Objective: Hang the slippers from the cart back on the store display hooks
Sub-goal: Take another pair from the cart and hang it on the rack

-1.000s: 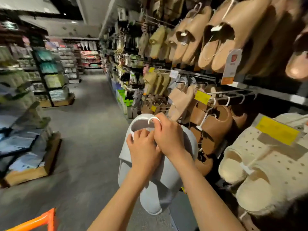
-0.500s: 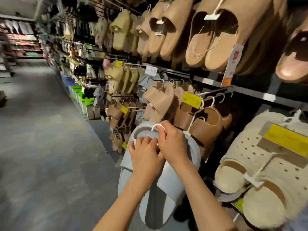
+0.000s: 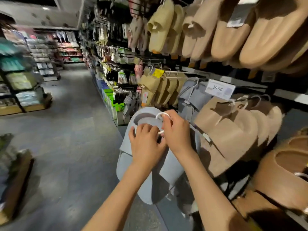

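My right hand (image 3: 177,132) has its grip pinched on the thin white plastic hanger hook (image 3: 160,115), with the thumb and first finger curled round the loop. My left hand (image 3: 146,145) has its grip curled on the top edge of the pale grey foam slippers (image 3: 141,165), just under that hook. The two hands touch each other, so I cannot see where the hook joins the slippers.

The grey pair hangs in the air in front of me, toes down, beside the store display. It is not on any rack hook. My arms cover the middle of the pair, and the far slipper is mostly hidden behind the near one.

Just to the right hang tan slippers (image 3: 233,135) on white hangers. Behind my hands are darker grey slippers (image 3: 193,95) on a metal peg, next to a white price tag (image 3: 220,89) whose numbers I read upside down. Above are rows of beige slippers (image 3: 225,30), cut off at the top edge. Brown slippers (image 3: 286,172) at the lower right are cut off too.

The grey floor (image 3: 70,130) of the aisle runs away on the left. The shelves (image 3: 21,80) there are blurry, and I cannot tell what they hold.
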The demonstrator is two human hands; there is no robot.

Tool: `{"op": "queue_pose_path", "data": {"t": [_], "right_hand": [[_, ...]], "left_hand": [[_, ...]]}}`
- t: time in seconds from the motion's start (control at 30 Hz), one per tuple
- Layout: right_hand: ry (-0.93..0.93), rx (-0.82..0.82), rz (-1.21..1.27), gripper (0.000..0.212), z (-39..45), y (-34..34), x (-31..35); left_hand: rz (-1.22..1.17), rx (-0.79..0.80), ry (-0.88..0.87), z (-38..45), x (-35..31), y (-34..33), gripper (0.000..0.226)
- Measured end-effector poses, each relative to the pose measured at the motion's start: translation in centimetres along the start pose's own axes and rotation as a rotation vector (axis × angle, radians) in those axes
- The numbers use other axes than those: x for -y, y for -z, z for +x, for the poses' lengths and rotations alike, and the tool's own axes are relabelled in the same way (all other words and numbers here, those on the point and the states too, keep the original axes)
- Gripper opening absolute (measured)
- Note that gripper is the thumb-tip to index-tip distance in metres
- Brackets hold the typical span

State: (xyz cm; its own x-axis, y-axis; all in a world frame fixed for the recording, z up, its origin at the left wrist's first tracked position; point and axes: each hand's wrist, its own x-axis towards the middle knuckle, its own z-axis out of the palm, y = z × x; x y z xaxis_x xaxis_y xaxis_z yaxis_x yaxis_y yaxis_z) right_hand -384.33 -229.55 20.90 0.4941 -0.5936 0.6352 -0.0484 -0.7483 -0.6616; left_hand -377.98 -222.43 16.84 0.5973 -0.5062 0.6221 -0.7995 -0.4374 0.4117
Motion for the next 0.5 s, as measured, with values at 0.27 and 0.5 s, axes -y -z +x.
{"op": "queue_pose_path", "data": {"t": [0.27, 0.5], "right_hand": [[-0.105, -0.101, 0.057, 0.021, 10.5, -7.3, -5.4], [-0.264, -0.289, -0.113, 0.041, 19.3, -11.3, -11.1]], "left_hand": [[-0.053, 0.101, -0.102, 11.3, 6.4, -6.9, 0.046], [-0.121, 0.379, -0.394, 22.6, 9.3, -14.1, 0.075]]}}
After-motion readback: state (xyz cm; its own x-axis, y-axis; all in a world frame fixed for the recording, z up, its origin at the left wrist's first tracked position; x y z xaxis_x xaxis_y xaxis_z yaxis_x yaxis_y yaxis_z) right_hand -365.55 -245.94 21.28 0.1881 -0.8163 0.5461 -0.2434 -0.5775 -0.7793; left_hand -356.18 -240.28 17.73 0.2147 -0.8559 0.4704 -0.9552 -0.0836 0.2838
